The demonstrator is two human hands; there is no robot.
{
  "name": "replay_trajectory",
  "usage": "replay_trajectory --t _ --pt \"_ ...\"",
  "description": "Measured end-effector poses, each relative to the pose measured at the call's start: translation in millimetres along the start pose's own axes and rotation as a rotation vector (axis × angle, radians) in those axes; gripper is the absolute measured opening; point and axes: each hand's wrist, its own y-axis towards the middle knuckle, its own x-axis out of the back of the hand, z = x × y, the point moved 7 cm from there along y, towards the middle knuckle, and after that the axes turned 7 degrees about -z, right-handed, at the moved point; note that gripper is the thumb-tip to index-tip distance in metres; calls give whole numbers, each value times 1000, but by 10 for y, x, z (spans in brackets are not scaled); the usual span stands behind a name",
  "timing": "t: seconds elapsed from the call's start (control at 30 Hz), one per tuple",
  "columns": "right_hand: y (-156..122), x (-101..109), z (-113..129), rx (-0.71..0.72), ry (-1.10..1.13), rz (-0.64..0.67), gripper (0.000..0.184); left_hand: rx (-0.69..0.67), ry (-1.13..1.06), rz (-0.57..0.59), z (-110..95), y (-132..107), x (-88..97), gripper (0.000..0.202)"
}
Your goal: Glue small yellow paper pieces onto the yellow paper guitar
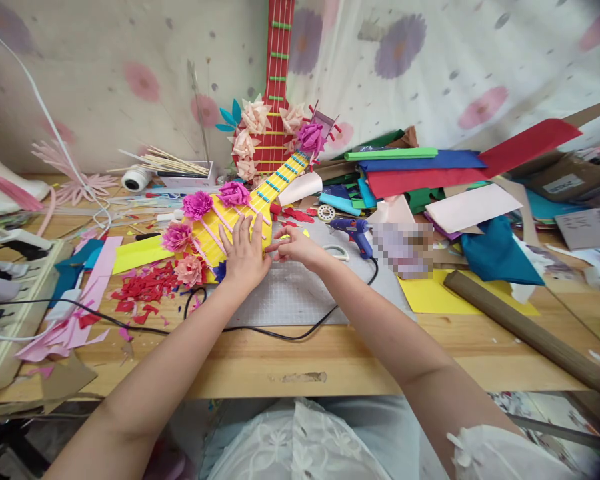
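A yellow paper guitar (pixel 220 237) with pink strips and pink paper flowers lies on a grey cutting mat (pixel 300 293). My left hand (pixel 244 252) lies flat on the guitar's body, fingers spread. My right hand (pixel 296 245) sits just right of it at the guitar's edge, fingers pinched together on something small I cannot make out.
A red paper guitar (pixel 275 87) leans on the wall. A blue glue gun (pixel 354 232) lies on the mat, its black cord looping forward. Coloured paper sheets (pixel 430 170) pile at right, a cardboard tube (pixel 525 330) beside them. Red scraps (pixel 147 287) and a power strip (pixel 10 293) lie left.
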Motion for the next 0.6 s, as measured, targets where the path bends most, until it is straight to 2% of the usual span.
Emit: replay_trajectory --t 0.6 --pt "-47 -1 -6 -63 28 11 36 68 -13 27 31 32 13 77"
